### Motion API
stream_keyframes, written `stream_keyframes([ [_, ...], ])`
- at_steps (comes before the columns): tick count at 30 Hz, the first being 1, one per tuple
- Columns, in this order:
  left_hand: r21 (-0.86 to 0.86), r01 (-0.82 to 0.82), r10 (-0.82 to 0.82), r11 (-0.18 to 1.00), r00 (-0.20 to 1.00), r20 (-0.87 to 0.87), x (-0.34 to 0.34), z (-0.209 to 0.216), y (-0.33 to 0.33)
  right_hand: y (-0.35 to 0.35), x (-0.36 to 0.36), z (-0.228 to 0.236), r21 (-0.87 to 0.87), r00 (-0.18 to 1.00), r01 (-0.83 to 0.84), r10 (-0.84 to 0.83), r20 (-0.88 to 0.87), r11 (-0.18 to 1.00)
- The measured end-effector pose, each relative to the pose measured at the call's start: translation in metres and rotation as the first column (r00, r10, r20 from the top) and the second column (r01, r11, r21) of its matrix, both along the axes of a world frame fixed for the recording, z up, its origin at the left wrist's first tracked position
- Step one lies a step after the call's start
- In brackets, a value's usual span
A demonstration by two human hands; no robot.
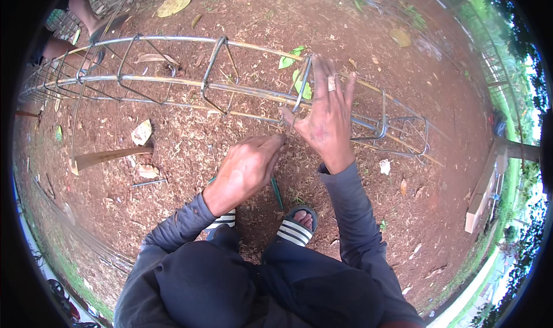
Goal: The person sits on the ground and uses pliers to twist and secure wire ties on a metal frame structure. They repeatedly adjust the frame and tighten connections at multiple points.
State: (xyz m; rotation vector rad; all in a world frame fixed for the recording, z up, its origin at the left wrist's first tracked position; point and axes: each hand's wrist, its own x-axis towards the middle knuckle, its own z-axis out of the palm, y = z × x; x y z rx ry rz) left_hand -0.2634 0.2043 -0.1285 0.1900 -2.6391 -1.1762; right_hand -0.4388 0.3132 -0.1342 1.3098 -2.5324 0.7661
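A long cage of steel rebar [253,89] runs across in front of me, with square stirrups spaced along its bars. My right hand [325,115] lies over the cage, fingers stretched up and thumb apart, against a stirrup [304,83]. A ring sits on one finger. Nearer to me, just below the lowest bar, my left hand [247,164] is closed with its fingers bent together. Below it shows a green-handled tool [276,192], its second green handle peeking out by the wrist. The tool's head is hidden by the hand.
A wooden stake [112,157] stands at left beside dry leaves. Another person's legs [86,14] are at the far left, past the cage. A short steel rod [148,183] lies on the reddish soil. A wooden board [481,195] is at the right. My sandalled feet [296,227] are below.
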Motion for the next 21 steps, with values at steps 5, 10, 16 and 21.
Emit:
stream_keyframes([
  [5, 0.015, 0.011, -0.011, 1.0, 1.0, 0.004, -0.002, 0.004, 0.001, 0.005, -0.014, 0.002, 0.004, 0.996, -0.084, 0.083, 0.017, 0.996],
  [10, 0.002, 0.01, -0.01, 1.0, 1.0, 0.026, -0.003, 0.001, 0.002, 0.005, -0.016, 0.002, 0.023, 0.992, -0.108, 0.106, 0.066, 0.994],
  [16, -0.063, 0.032, -0.034, 0.998, 0.999, -0.039, -0.002, 0.01, -0.003, 0.007, -0.008, 0.009, 0.003, 0.994, -0.07, 0.07, 0.086, 0.998],
  [21, -0.211, 0.151, -0.137, 0.966, 0.987, 0.079, -0.004, 0.035, -0.021, 0.015, 0.007, -0.002, -0.117, 0.998, -0.022, 0.029, 0.055, 0.993],
])
